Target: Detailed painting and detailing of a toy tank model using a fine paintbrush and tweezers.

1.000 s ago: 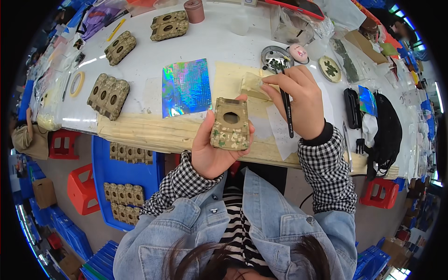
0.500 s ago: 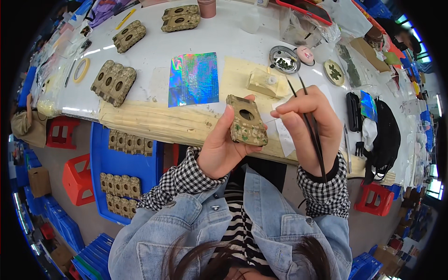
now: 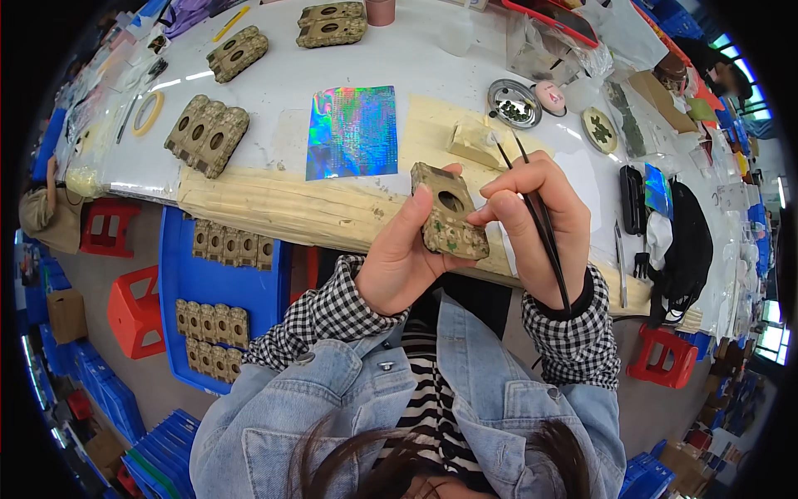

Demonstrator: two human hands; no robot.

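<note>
My left hand is wrapped around a camouflage case, keeping it tilted just above the bench's near edge, its round hole facing up. My right hand has black tweezers tucked in it, while thumb and forefinger are pinched together at the case's right side; I cannot tell whether they hold anything small. Beyond that hand, a yellowish block sits close behind the tweezer tips, crowding the space. Farther toward the bench's far edge are a metal dish of dark green bits and a pink round thing. A shiny sheet lies left of the block, three joined cases nearer the left edge, and a black pouch by the right edge.
</note>
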